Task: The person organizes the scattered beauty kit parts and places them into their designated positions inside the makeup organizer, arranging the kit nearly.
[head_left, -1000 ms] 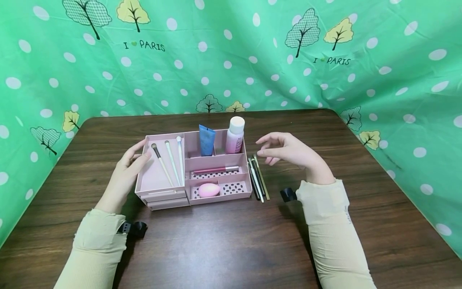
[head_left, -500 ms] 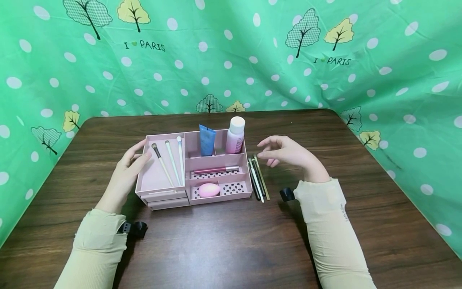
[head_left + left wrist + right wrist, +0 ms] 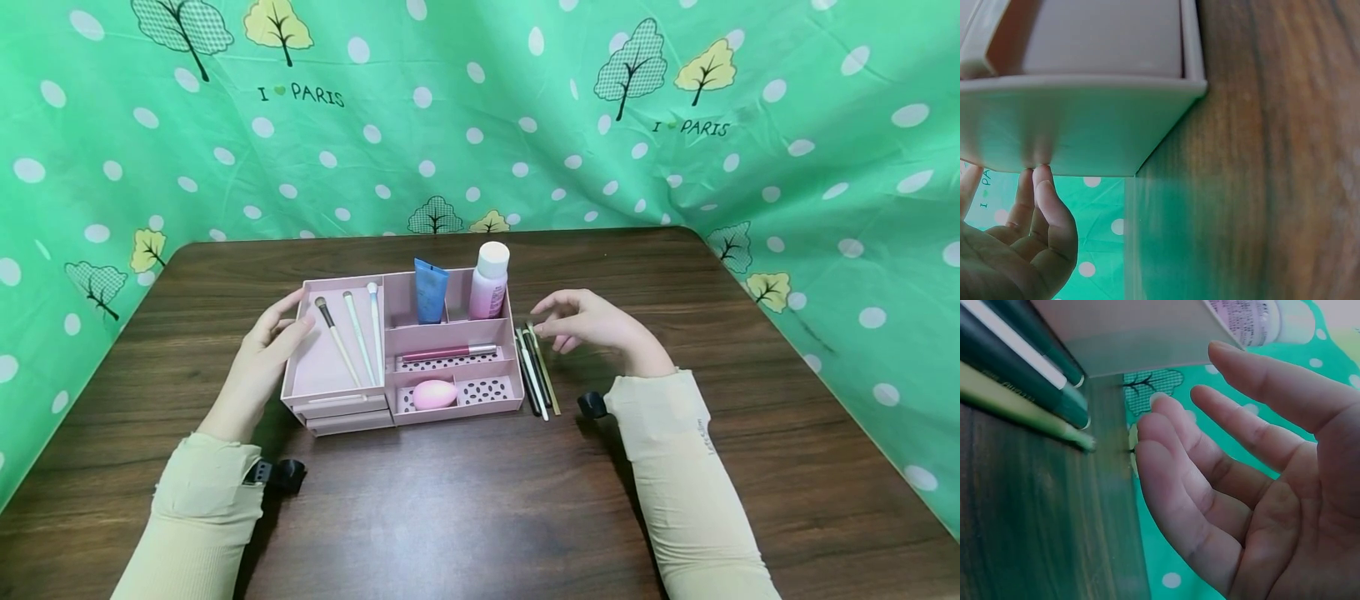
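Note:
A pink desktop organizer (image 3: 341,358) stands on the table, holding makeup items. My left hand (image 3: 266,342) rests at its left back corner. In the left wrist view, the fingertips (image 3: 1042,175) touch the organizer's outer wall (image 3: 1085,128). To the organizer's right lies a bundle of slim makeup pencils (image 3: 537,375), dark, white and gold-green. My right hand (image 3: 588,325) hovers at their far ends, fingers loosely bent. The right wrist view shows nothing in that hand; its fingertips (image 3: 1154,456) are apart from the pencils (image 3: 1029,375).
The organizer holds three makeup brushes (image 3: 356,337), a blue tube (image 3: 431,292), a white-and-pink bottle (image 3: 489,283), a lip gloss tube (image 3: 448,353) and a pink makeup sponge (image 3: 435,394). Behind the wooden table (image 3: 450,517) hangs a green dotted cloth (image 3: 480,108).
My right hand has moved slightly down and toward the left, nearer the pencils' far ends. The left hand and the organizer have stayed in place.

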Tool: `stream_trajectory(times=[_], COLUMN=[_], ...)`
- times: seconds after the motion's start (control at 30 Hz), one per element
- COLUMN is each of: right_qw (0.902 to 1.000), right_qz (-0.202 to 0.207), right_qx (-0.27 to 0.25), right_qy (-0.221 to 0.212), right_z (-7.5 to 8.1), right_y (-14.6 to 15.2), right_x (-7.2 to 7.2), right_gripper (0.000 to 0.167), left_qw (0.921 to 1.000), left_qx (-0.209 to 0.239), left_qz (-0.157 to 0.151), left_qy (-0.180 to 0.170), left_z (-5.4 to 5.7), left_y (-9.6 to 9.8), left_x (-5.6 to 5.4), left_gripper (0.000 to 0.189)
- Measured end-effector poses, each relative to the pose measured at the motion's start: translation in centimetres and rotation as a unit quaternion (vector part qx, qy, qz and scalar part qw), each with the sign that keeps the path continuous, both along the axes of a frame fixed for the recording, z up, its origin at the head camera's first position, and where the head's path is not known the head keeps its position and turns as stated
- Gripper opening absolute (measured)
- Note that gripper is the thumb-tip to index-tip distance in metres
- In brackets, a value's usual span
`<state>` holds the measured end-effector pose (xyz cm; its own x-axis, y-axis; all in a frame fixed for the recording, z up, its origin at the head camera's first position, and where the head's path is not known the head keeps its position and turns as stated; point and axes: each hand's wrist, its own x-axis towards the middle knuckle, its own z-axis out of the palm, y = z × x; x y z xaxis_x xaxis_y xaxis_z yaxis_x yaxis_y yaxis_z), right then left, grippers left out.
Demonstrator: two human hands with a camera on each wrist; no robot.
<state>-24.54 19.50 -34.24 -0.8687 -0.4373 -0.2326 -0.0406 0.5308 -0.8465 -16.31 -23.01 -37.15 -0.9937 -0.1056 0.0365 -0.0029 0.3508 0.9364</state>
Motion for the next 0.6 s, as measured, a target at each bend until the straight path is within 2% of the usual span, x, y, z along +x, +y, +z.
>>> stream_trajectory(times=[0.27,0.6], right_qw=[0.9999,0.9987], right_qz=[-0.002,-0.004], right_qx=[0.010,0.027], right_qy=[-0.012,-0.042], right_z=[-0.3,-1.7], right_y=[-0.3,-0.2], right_x=[0.0,-0.7], right_gripper=[0.040,0.039], left_qw=[1.0000,1.0000], left_qx=[-0.001,-0.006], left_qz=[0.000,0.000], left_qy=[-0.007,-0.007], left_z=[0.1,0.2], left_y=[0.0,0.0], left_x=[0.0,0.0], left_gripper=[0.059,0.059])
